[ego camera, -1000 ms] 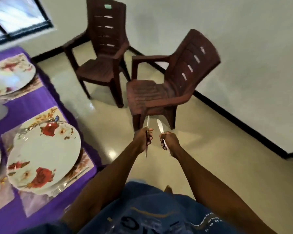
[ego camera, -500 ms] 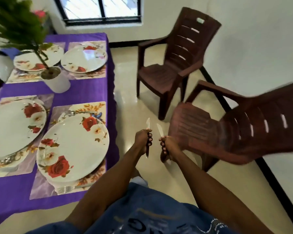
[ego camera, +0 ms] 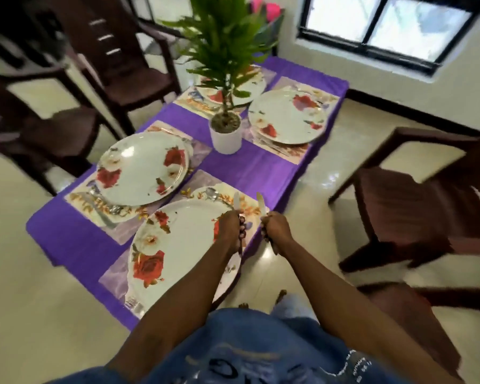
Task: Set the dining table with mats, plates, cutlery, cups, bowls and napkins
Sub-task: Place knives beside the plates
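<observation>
I am holding one knife in each grip. My left hand (ego camera: 231,228) is clenching around the handle of the left knife (ego camera: 236,201), with its blade pointing up over the near plate (ego camera: 178,245). My right hand (ego camera: 275,231) is clenching around the right knife (ego camera: 261,203) just beside the worktop (ego camera: 250,167) edge, blade also up. Four flowered plates are lying on mats on the purple cloth; the near plate is sitting on a mat (ego camera: 244,203), with a spoon (ego camera: 211,193) showing beyond its rim. A potted plant (ego camera: 226,128) is standing in the middle. Brown chairs are standing around.
</observation>
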`<state>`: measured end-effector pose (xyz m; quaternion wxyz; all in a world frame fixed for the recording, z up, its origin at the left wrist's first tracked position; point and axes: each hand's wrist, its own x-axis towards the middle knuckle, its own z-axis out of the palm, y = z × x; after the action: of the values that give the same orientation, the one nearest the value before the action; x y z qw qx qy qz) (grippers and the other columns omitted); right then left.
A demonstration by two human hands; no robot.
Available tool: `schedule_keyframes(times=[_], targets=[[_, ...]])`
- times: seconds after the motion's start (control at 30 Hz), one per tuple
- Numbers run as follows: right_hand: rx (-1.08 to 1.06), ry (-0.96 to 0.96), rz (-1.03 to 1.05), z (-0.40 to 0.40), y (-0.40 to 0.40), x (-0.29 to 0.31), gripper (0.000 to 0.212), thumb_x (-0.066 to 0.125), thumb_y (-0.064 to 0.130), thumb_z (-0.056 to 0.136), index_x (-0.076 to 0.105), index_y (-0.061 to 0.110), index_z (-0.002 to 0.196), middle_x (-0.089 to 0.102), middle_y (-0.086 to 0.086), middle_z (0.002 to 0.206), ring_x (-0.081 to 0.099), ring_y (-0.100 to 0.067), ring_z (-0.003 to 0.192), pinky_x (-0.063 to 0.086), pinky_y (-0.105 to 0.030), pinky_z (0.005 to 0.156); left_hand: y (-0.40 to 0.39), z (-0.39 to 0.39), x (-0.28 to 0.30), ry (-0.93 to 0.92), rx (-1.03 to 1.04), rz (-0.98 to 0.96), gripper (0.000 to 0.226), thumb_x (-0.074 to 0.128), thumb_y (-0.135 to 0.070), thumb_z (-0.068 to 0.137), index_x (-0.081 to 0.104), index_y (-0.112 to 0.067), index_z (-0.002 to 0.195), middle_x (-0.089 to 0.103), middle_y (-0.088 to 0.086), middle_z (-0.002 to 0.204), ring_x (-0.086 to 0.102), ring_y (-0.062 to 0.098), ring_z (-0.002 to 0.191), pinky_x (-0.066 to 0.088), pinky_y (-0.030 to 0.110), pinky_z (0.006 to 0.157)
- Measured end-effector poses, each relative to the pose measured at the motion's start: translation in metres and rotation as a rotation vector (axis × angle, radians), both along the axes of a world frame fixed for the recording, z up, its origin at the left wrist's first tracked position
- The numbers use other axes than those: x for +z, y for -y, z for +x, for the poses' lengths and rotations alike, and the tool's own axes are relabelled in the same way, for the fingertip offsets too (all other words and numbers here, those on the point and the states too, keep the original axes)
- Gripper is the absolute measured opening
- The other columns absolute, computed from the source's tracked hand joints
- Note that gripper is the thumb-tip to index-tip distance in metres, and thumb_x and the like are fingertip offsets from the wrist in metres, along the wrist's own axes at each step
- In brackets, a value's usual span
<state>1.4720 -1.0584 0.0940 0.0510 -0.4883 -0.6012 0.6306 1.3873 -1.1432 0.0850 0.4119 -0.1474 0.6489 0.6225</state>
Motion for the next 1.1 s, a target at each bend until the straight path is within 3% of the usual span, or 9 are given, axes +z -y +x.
schedule_keyframes(times=[0.1,0.2,0.37,0.5,0.63,0.7,0.8,0.93,1.1], targets=[[0.154,-0.004,0.019,-0.044,-0.021,-0.005,0.020,0.054,-0.003,0.080,0.058,0.007,0.064,0.049,-0.007,0.049,0.047,-0.013,0.038,0.037,-0.027,0.044,0.003,-0.018,0.002,0.001,0.223,-0.056,0.035,0.054,-0.016,0.087,0.046,-0.013,0.053,0.038,0.003,0.042,0.039,0.019,0.037,0.027,0.025,0.044],[0.373,0.028,0.028,-0.080,-0.044,-0.010,0.021,0.061,0.008,0.082,0.061,0.016,0.062,0.057,0.005,0.049,0.054,-0.007,0.045,0.048,-0.027,0.050,-0.004,-0.030,0.011,-0.013,0.437,-0.092,0.033,0.056,-0.016,0.089,0.049,-0.012,0.056,0.040,0.002,0.044,0.034,0.014,0.033,0.027,0.020,0.040],[0.624,0.045,0.128,-0.107,-0.082,-0.010,0.015,0.064,0.003,0.079,0.062,0.008,0.065,0.050,-0.003,0.059,0.044,-0.011,0.053,0.036,-0.023,0.046,-0.034,-0.023,0.017,0.025,0.729,-0.111,0.025,0.056,-0.019,0.087,0.051,-0.012,0.063,0.042,0.004,0.051,0.033,0.016,0.037,0.028,0.021,0.042],[0.757,0.056,0.078,-0.116,-0.100,-0.018,0.013,0.055,0.000,0.075,0.062,0.010,0.070,0.051,-0.008,0.068,0.048,-0.016,0.065,0.037,-0.031,0.054,-0.052,0.000,0.020,0.086,0.847,-0.103,0.028,0.055,-0.025,0.082,0.047,-0.014,0.058,0.039,0.003,0.047,0.034,0.019,0.040,0.042,0.038,0.056],[0.859,0.058,0.139,-0.135,-0.103,-0.054,0.011,0.052,0.008,0.067,0.059,0.003,0.059,0.059,-0.007,0.061,0.058,-0.023,0.060,0.044,-0.038,0.052,-0.057,0.012,0.029,0.088,0.948,-0.083,0.034,0.052,-0.018,0.090,0.044,-0.011,0.057,0.038,0.004,0.046,0.037,0.020,0.044,0.042,0.031,0.050],[0.863,0.054,0.185,-0.143,-0.099,-0.058,0.014,0.053,0.006,0.071,0.060,0.001,0.060,0.062,-0.016,0.062,0.061,-0.031,0.062,0.048,-0.043,0.053,-0.054,0.011,0.024,0.081,0.990,-0.079,0.028,0.054,-0.018,0.084,0.045,-0.010,0.059,0.047,0.010,0.053,0.044,0.022,0.046,0.048,0.038,0.049],[0.883,0.056,0.238,-0.139,-0.092,-0.024,0.022,0.053,-0.001,0.078,0.055,0.006,0.057,0.049,-0.011,0.058,0.048,-0.022,0.058,0.034,-0.032,0.049,-0.046,0.006,0.000,0.057,1.009,-0.148,0.020,0.059,-0.027,0.068,0.052,-0.011,0.057,0.051,0.013,0.056,0.049,0.026,0.049,0.046,0.051,0.060],[0.896,0.094,0.314,-0.143,-0.090,-0.027,0.024,0.051,-0.003,0.084,0.050,0.006,0.062,0.043,-0.003,0.057,0.047,-0.020,0.060,0.029,-0.026,0.044,-0.051,0.007,0.021,0.062,1.030,-0.133,0.020,0.057,-0.020,0.075,0.051,-0.008,0.060,0.043,0.010,0.050,0.047,0.024,0.046,0.043,0.044,0.058],[0.933,0.152,0.391,-0.146,-0.080,-0.030,0.008,0.057,0.005,0.084,0.058,0.004,0.076,0.055,-0.010,0.071,0.056,-0.025,0.069,0.039,-0.029,0.054,-0.044,0.012,0.026,-0.005,1.027,-0.252,0.030,0.053,-0.018,0.090,0.054,-0.009,0.062,0.049,0.007,0.052,0.041,0.018,0.044,0.035,0.025,0.045]])
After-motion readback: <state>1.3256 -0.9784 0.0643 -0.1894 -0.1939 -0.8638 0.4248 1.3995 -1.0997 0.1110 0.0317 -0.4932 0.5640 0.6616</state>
